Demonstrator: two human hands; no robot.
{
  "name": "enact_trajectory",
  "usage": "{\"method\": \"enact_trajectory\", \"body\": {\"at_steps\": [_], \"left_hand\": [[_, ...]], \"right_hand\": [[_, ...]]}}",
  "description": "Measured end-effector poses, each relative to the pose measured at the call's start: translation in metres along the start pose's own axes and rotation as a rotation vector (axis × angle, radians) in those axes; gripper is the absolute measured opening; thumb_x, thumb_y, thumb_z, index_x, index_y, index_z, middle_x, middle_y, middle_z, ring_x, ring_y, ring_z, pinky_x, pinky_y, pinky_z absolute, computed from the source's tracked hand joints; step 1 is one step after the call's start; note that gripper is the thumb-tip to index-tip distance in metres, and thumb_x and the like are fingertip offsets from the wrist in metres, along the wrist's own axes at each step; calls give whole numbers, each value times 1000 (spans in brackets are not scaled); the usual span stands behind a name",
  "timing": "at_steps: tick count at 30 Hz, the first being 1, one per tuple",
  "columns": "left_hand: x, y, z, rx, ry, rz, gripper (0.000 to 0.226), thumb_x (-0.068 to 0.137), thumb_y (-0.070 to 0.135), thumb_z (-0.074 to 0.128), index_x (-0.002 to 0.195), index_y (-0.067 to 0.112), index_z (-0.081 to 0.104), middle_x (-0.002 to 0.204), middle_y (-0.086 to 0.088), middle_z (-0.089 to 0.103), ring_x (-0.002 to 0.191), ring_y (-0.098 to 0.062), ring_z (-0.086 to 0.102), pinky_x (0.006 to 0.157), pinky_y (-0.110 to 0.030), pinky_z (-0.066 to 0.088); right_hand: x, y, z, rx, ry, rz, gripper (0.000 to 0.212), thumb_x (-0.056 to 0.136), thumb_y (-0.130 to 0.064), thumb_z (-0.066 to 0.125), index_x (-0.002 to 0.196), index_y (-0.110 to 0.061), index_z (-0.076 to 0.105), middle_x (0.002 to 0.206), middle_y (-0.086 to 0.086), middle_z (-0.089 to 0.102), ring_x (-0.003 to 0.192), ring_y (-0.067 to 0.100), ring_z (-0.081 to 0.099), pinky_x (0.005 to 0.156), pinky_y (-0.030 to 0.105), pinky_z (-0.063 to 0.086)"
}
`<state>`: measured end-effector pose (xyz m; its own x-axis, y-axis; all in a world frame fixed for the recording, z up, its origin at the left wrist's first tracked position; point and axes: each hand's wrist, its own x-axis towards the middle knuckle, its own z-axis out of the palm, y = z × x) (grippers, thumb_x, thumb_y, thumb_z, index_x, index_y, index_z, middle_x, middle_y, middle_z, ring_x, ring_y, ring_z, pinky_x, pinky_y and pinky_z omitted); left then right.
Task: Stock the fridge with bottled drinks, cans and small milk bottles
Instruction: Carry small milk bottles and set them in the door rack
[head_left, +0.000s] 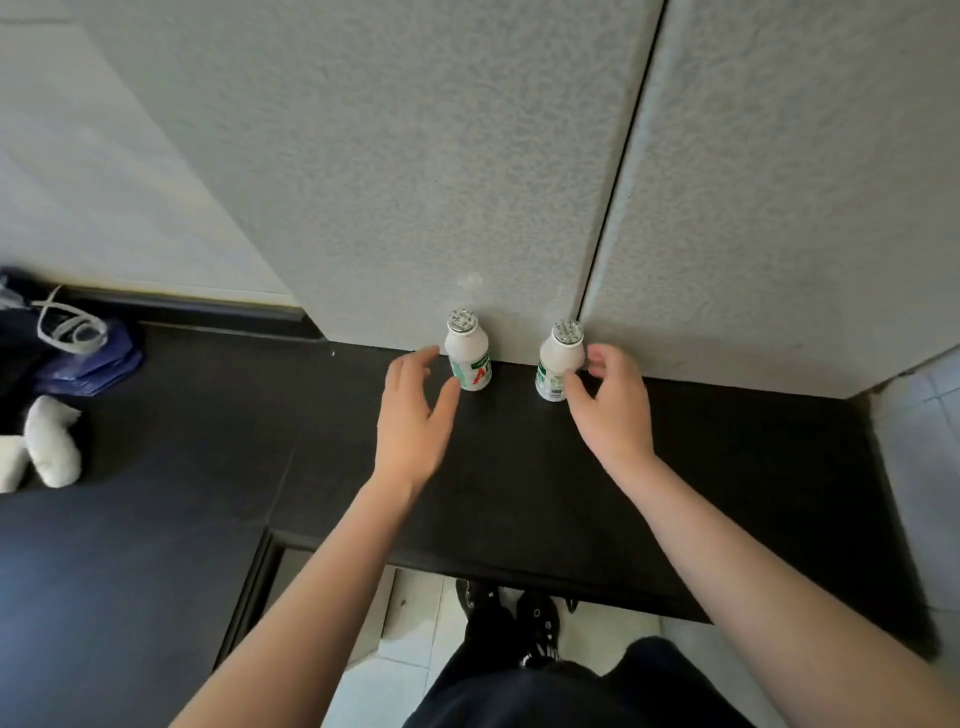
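Bottles first: two small milk bottles stand upright on the dark counter (727, 467), backed close to the grey textured panel (415, 156), well apart from each other. I judge that spacing lets me take one in each hand. The left milk bottle (467, 358) has my left hand (413, 421) just beside it, fingers spread and relaxed, thumb near the label, holding nothing. My right hand (613, 410) is cupped round the right milk bottle (557, 364), thumb against its lower side and fingers curled by its shoulder; I cannot tell if it really grips. No fridge shows in this view, so I reckon both bottles are yet to be stocked, and their foil tops suggest carrying them upright
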<state>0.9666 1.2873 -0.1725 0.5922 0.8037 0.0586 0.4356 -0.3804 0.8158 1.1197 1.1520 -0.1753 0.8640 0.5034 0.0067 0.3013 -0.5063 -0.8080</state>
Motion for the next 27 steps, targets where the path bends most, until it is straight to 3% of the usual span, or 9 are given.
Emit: {"method": "enact_trajectory", "body": {"at_steps": [5, 10, 14, 18, 21, 24, 27], "left_hand": [[43, 5, 17, -5, -27, -4, 46, 92, 29, 55, 135, 20, 42, 135, 4, 42, 122, -12, 45, 99, -35, 44], [58, 2, 26, -44, -61, 35, 43, 91, 25, 55, 133, 22, 45, 133, 3, 48, 120, -10, 46, 100, -31, 42], [62, -3, 27, -57, -69, 35, 36, 90, 26, 57, 126, 25, 48, 124, 7, 54, 111, -8, 52, 91, -27, 45], [58, -5, 24, 1, -94, 87, 36, 94, 25, 53, 129, 26, 46, 123, 11, 54, 104, -12, 56, 87, -24, 43], [45, -7, 18, 39, -81, 98, 40, 96, 25, 52, 135, 24, 45, 127, 7, 54, 106, -14, 58, 92, -25, 44], [23, -2, 5, 14, -19, 65, 44, 96, 24, 52, 140, 24, 42, 122, 16, 51, 105, -7, 58, 95, -27, 47], [-10, -2, -10, -37, 37, 65, 46, 97, 25, 50, 140, 31, 38, 116, 21, 51, 103, 3, 54, 91, -21, 47]], "right_hand": [[17, -7, 15, -69, 31, 14, 36, 86, -28, 63, 117, -13, 53, 115, 0, 53, 102, 11, 52, 78, 20, 36], [28, -8, 23, -114, 30, 48, 36, 83, -34, 67, 112, -15, 56, 112, 0, 57, 102, 9, 51, 76, 20, 35], [30, -8, 28, -143, 62, 47, 35, 80, -42, 67, 103, -18, 57, 106, -2, 56, 92, 6, 49, 74, 23, 37], [24, -3, 26, -126, 42, -17, 34, 85, -41, 63, 108, -17, 59, 110, 0, 55, 98, 10, 52, 79, 23, 40], [18, 0, 20, -77, -1, -33, 35, 86, -42, 60, 109, -15, 61, 109, -2, 59, 101, 11, 55, 85, 28, 46], [7, -1, 16, -61, -43, -76, 35, 84, -46, 56, 101, -17, 62, 99, -7, 63, 94, 10, 60, 79, 28, 48], [-10, -6, 14, -11, -84, -114, 34, 82, -49, 54, 96, -19, 61, 93, -7, 65, 89, 10, 62, 74, 24, 47]]}}
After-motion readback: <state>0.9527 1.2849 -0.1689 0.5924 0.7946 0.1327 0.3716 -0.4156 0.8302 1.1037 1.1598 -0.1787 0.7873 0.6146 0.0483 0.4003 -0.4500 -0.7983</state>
